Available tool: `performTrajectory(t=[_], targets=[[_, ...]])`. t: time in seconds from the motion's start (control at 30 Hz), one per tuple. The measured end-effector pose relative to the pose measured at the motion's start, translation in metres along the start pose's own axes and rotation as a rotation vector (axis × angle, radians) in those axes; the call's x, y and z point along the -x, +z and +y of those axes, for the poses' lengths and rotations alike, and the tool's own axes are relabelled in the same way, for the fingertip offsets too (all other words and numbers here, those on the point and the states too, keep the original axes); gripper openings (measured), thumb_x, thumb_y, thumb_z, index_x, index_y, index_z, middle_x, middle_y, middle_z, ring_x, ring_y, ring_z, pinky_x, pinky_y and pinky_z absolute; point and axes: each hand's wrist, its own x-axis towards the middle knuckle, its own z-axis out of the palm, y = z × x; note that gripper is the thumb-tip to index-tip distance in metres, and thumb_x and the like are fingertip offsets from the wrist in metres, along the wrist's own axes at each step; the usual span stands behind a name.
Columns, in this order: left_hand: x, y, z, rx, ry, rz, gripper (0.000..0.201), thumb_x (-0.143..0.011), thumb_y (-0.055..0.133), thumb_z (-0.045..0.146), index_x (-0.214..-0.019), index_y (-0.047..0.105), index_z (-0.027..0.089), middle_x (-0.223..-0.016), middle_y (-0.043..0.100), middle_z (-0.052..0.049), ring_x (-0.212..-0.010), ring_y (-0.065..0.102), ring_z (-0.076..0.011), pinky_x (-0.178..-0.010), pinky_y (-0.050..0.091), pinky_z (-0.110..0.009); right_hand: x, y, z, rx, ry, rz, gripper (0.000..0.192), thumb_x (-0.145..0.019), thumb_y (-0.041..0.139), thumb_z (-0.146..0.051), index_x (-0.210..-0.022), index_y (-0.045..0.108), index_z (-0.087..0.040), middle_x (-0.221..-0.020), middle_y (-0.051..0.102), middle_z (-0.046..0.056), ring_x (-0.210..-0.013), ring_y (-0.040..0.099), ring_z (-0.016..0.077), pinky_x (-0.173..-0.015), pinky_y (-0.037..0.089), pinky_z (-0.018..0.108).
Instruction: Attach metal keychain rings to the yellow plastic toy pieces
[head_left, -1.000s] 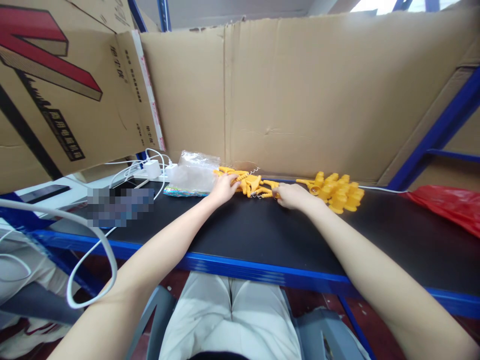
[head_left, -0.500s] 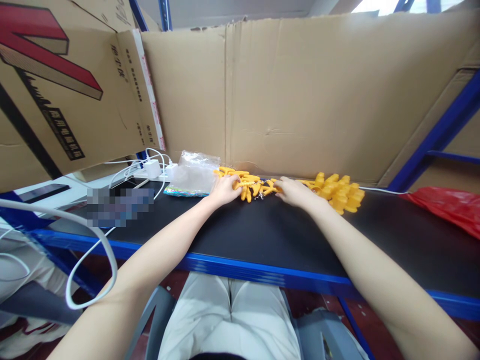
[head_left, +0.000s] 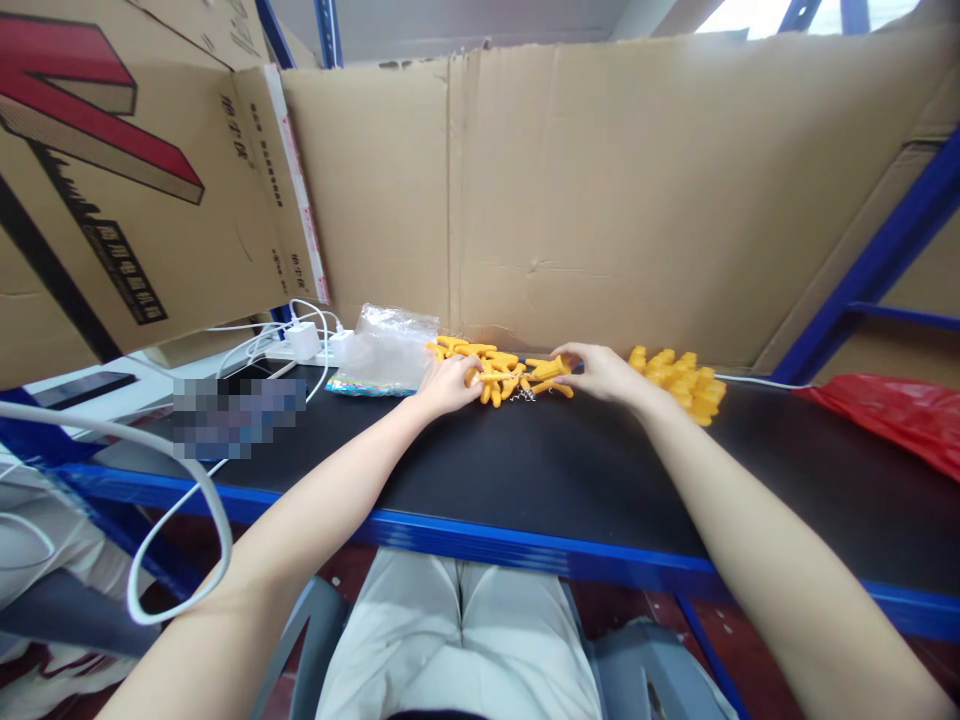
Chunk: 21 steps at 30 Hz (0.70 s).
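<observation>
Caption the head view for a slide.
Left hand and right hand at a jumble of yellow pieces on a black tabletop, more yellow parts clustered to the right.

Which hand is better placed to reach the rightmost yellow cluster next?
Probably the right hand: its wrist shows beside the cluster, while the left hand is farther off, touching other yellow pieces.

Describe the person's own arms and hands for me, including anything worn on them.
The left hand and right hand are bare: no gloves, and no rings or watch that I can make out. The left forearm and right forearm narrow toward the wrists, with no sleeves in view. Fine markings are too small to tell.
</observation>
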Motion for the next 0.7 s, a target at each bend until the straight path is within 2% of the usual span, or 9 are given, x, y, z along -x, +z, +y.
performTrajectory(t=[0.1,0.23,0.4,0.57,0.7], targets=[[0.000,0.001,-0.001,0.002,-0.005,0.003,0.028,-0.077,0.054,0.029,-0.102,0.064,0.020,-0.104,0.068,-0.008,-0.097,0.062,-0.0248,-0.087,0.046,-0.038,0.000,0.001,0.007,-0.111,0.014,-0.025,0.031,-0.069,0.066,-0.024,-0.100,0.062,-0.020,-0.092,0.067,0.004,-0.087,0.062,0.0191,-0.082,0.047,0.032],[-0.001,0.001,-0.001,0.000,-0.012,-0.005,0.029,-0.076,0.055,0.028,-0.102,0.064,0.020,-0.105,0.069,-0.006,-0.098,0.062,-0.0239,-0.088,0.046,-0.037,0.000,0.004,0.015,-0.238,0.058,-0.123,0.031,-0.069,0.064,-0.018,-0.100,0.058,-0.020,-0.093,0.069,0.004,-0.086,0.064,0.0183,-0.081,0.049,0.033],[0.000,0.001,-0.001,0.014,-0.010,-0.003,0.028,-0.076,0.056,0.029,-0.101,0.065,0.019,-0.104,0.069,-0.007,-0.095,0.063,-0.0242,-0.085,0.047,-0.037,-0.001,0.007,0.018,-0.282,0.120,-0.120,0.032,-0.070,0.065,-0.019,-0.101,0.056,-0.019,-0.095,0.069,0.006,-0.089,0.065,0.0186,-0.083,0.049,0.033],[0.000,0.004,-0.001,0.034,0.006,0.013,0.028,-0.075,0.056,0.028,-0.099,0.066,0.019,-0.101,0.069,-0.008,-0.093,0.063,-0.0247,-0.083,0.047,-0.036,0.000,0.014,0.006,-0.345,0.097,-0.165,0.036,-0.071,0.068,-0.022,-0.105,0.058,-0.019,-0.097,0.069,0.007,-0.086,0.065,0.0187,-0.079,0.051,0.032],[0.000,0.004,0.000,0.034,0.032,0.007,0.026,-0.074,0.057,0.028,-0.096,0.066,0.018,-0.094,0.069,-0.008,-0.088,0.063,-0.0241,-0.078,0.047,-0.035,0.001,0.020,-0.010,-0.334,0.021,-0.144,0.038,-0.073,0.068,-0.030,-0.108,0.058,-0.017,-0.100,0.068,0.008,-0.089,0.064,0.0187,-0.084,0.049,0.034]])
